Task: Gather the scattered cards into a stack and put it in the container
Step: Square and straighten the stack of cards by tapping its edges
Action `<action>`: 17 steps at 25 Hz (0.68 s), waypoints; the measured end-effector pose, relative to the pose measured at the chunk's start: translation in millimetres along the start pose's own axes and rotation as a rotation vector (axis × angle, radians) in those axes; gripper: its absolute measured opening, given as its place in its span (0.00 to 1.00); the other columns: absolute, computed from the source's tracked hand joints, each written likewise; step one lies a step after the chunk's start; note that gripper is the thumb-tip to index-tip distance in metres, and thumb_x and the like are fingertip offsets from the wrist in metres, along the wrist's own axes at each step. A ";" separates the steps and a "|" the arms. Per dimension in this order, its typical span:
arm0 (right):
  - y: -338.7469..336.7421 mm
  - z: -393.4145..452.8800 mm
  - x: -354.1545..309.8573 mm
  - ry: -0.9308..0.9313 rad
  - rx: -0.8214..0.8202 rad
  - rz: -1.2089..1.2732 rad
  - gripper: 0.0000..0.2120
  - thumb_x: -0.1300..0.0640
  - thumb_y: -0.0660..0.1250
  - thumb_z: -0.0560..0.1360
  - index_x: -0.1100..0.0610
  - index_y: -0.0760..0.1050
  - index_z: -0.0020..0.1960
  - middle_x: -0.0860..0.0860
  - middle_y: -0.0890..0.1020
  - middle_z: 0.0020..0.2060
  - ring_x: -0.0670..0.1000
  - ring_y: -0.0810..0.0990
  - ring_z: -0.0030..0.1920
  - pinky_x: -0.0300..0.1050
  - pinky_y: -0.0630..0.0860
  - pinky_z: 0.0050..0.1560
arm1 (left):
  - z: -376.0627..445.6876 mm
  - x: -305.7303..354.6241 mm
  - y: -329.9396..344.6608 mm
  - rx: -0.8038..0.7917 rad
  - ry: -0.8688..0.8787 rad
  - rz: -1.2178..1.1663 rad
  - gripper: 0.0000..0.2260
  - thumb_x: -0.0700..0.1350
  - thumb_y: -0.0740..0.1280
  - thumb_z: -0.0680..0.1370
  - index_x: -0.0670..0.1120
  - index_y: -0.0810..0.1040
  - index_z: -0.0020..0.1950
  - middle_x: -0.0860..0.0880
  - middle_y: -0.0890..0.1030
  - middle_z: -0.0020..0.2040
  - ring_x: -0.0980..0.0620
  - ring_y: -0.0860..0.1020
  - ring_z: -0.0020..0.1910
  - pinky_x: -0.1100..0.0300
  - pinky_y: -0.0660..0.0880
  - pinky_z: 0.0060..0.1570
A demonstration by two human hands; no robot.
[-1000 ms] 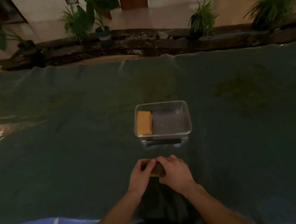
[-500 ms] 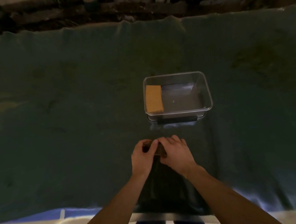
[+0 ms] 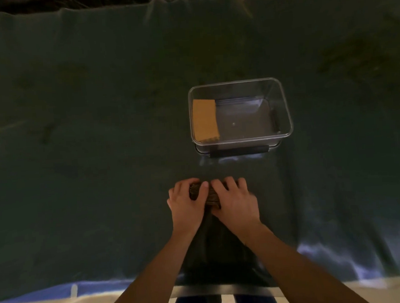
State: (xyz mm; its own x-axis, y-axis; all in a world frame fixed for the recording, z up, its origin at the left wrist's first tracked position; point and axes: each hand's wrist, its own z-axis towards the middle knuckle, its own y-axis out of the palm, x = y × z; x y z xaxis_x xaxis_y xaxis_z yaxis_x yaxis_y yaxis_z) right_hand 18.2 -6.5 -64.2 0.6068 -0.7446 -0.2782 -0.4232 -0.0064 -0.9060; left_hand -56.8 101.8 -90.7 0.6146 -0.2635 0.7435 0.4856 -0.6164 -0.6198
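The left hand (image 3: 186, 205) and right hand (image 3: 234, 199) both squeeze the cards (image 3: 207, 194) on the cloth (image 3: 89, 158), likely to square the stack, with the box (image 3: 285, 113) near at 12 o'clock, 1 pad (image 3: 205, 120) inside.

Brown card stack (image 3: 208, 195) clasped between both hands on the bench, clear rectangular container (image 3: 282, 104) just beyond, orange card stack (image 3: 205, 120) inside at its left
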 end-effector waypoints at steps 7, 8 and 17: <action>-4.1 3.6 3.8 -0.042 -0.020 -0.004 0.26 0.45 0.69 0.74 0.46 0.64 0.68 0.52 0.72 0.63 0.55 0.70 0.61 0.49 0.77 0.48 | 19.6 -49.1 -55.4 0.317 -0.199 -0.690 0.28 0.58 0.57 0.77 0.46 0.70 0.74 0.53 0.74 0.70 0.56 0.70 0.72 0.53 0.62 0.76; -5.1 3.7 3.5 -0.045 -0.026 -0.010 0.26 0.45 0.69 0.74 0.46 0.64 0.68 0.52 0.72 0.63 0.56 0.70 0.61 0.49 0.77 0.47 | 16.3 -50.3 -55.5 0.342 -0.212 -0.738 0.27 0.55 0.57 0.79 0.45 0.67 0.75 0.52 0.72 0.72 0.57 0.68 0.73 0.55 0.59 0.77; -5.8 2.9 7.1 -0.072 -0.048 -0.022 0.26 0.43 0.69 0.73 0.47 0.63 0.66 0.53 0.73 0.61 0.57 0.72 0.59 0.50 0.78 0.44 | -27.8 -8.7 -4.0 -0.011 -0.233 -0.905 0.15 0.48 0.58 0.83 0.58 0.71 0.69 0.51 0.71 0.74 0.55 0.69 0.73 0.51 0.61 0.76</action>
State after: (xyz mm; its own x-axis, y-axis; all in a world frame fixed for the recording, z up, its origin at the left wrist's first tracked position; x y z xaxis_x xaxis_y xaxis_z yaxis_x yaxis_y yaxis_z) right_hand 26.9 -9.8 -61.8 0.6624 -0.6940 -0.2821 -0.4397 -0.0552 -0.8965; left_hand -81.5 85.9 -87.7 0.1154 0.4753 0.8722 0.8353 -0.5216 0.1737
